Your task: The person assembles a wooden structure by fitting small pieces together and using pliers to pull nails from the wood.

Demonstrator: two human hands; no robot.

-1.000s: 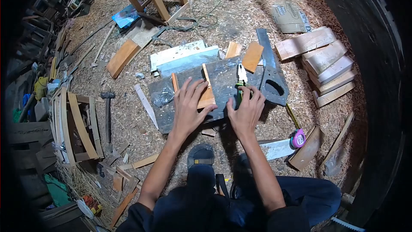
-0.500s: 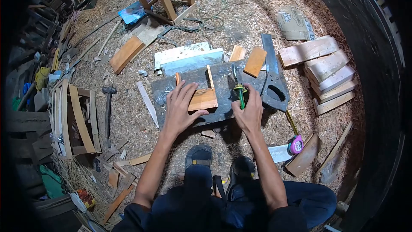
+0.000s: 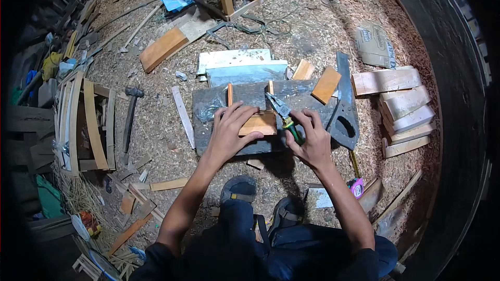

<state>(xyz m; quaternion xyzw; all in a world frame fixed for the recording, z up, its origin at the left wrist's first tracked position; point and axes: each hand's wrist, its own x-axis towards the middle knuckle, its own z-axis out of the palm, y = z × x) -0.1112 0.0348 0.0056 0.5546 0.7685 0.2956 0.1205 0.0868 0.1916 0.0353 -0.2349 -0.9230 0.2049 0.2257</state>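
My right hand (image 3: 313,136) is wrapped around the green and yellow handles of a pair of pliers (image 3: 281,108). The jaws point up and left, close to the upper end of a small wooden assembly. My left hand (image 3: 229,131) grips that wooden assembly (image 3: 259,124), fingers over its top and thumb along the near side. Two thin wooden strips (image 3: 270,88) rise from its far side. Beneath it lies a dark, worn board (image 3: 297,89) used as a work surface. A loose brown wood block (image 3: 326,85) rests at the board's right.
A handsaw (image 3: 344,125) lies at the board's right edge, with a pink tape measure (image 3: 357,188) below. Curved wood pieces (image 3: 406,106) are stacked farther right. A hammer (image 3: 131,119) and a slatted wooden frame (image 3: 86,125) lie left. Shavings cover the floor.
The pliers have tilted from upright toward the left, their jaws now nearer the wooden assembly. My left hand stays on the wood. The whole view has shifted slightly.
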